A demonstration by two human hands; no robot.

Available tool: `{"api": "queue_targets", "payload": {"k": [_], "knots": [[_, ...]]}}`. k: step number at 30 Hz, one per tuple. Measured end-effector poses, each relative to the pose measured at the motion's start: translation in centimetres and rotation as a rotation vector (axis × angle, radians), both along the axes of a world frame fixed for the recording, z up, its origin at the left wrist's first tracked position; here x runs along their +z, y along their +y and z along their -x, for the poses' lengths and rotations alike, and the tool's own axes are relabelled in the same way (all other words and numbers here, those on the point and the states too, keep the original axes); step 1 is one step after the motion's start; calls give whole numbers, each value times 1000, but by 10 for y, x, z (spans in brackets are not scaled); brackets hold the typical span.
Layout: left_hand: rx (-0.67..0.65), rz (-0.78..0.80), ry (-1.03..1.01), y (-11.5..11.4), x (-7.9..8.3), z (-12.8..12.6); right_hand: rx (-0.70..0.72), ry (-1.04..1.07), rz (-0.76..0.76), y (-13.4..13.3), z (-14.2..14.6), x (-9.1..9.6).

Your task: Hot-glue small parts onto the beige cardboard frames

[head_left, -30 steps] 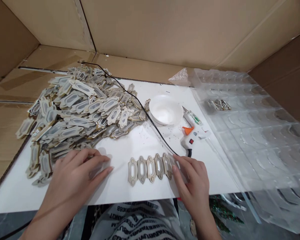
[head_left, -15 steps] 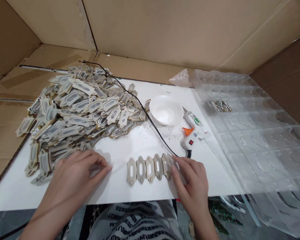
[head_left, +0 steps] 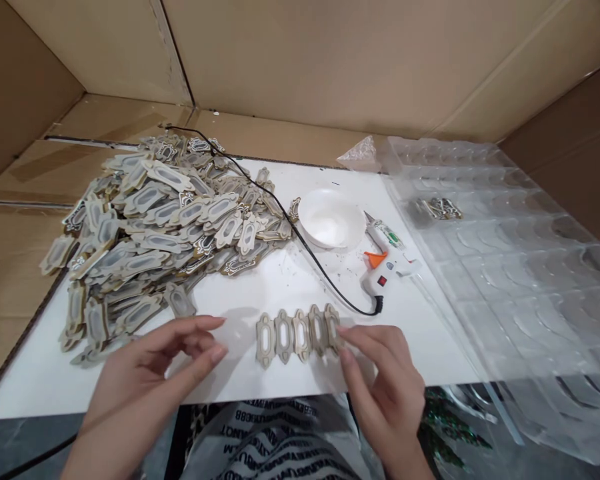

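Observation:
Several small grey-beige oval frame plates (head_left: 301, 337) lie upright side by side in a row on the white board. At the row's right end, fingertips of my right hand (head_left: 383, 373) touch the edge of the last frame plate (head_left: 332, 327); thumb and forefinger are a little apart, not wrapped round it. My left hand (head_left: 155, 370) hovers left of the row, its thumb and forefinger spread with nothing between them. Beyond it rises a large heap of similar frame plates (head_left: 165, 213), some showing a white-patterned face.
A white bowl (head_left: 333, 220) stands behind the row. To its right lies a white glue gun (head_left: 387, 270) with an orange trigger; its black cable (head_left: 310, 257) crosses the board. Clear plastic compartment trays (head_left: 510, 267) fill the right side, a few metal-coloured pieces (head_left: 443, 209) in one. Cardboard walls surround everything.
My left hand has come slightly away from the heap, its thumb and forefinger spreading wider. My right fingers have slid a little lower along the last plate's edge.

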State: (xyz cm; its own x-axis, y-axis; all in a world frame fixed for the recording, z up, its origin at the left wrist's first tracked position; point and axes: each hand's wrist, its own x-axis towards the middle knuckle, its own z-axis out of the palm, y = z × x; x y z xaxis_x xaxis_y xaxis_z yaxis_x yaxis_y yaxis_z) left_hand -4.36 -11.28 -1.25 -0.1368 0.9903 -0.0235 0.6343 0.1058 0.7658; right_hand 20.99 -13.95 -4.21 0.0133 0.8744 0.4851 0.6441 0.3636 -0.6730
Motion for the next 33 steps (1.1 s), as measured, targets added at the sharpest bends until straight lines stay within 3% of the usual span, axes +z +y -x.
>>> {"api": "queue_targets", "payload": {"k": [4, 7, 13, 16, 19, 23, 27, 33], "knots": [[-113, 88, -230, -8, -2, -17, 229, 316, 165, 2, 24, 15], [-239, 80, -306, -12, -3, -26, 306, 511, 318, 4, 34, 19], [-462, 91, -361, -13, -3, -33, 362, 574, 439, 3, 35, 18], [-472, -37, -293, -12, -7, -29, 304, 495, 342, 4, 28, 16], [-476, -197, -143, -11, -10, -21, 215, 244, 111, 6, 23, 13], [-490, -390, 61, -11, -10, -14, 233, -106, -183, 8, 27, 8], [-490, -443, 141, -16, -12, -10, 255, -305, -264, 11, 31, 5], [-534, -542, 192, -21, -26, -9, 275, -346, -299, 14, 28, 4]]}}
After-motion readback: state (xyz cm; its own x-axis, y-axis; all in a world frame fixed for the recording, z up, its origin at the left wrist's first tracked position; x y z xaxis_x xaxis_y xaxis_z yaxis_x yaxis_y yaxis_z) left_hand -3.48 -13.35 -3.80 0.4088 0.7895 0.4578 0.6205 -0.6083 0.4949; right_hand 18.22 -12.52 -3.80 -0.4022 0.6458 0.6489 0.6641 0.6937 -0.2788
